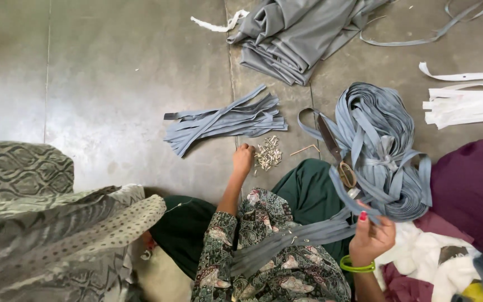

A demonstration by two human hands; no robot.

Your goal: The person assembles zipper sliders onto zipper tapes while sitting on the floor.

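Head view looks down at a person seated on a grey floor [118,84]. At centre frame the left hand [243,159] reaches forward, fingers curled down onto a small heap of metal clips [268,153]; whether it grips any of them cannot be told. At lower right the right hand [371,237], with a green bangle [356,267] on its wrist, pinches closed on blue-grey strips [303,232] that run across the lap and up into a big coil of the same strip [378,145] at right of centre. Scissors [335,151] lie on the coil's left edge. Just above the clips lies a bundle of cut strips [225,120]. Folded grey cloth [292,33] sits at top centre, white strips [462,103] at the right edge, maroon cloth [470,190] below them, and patterned fabric [34,223] at lower left.
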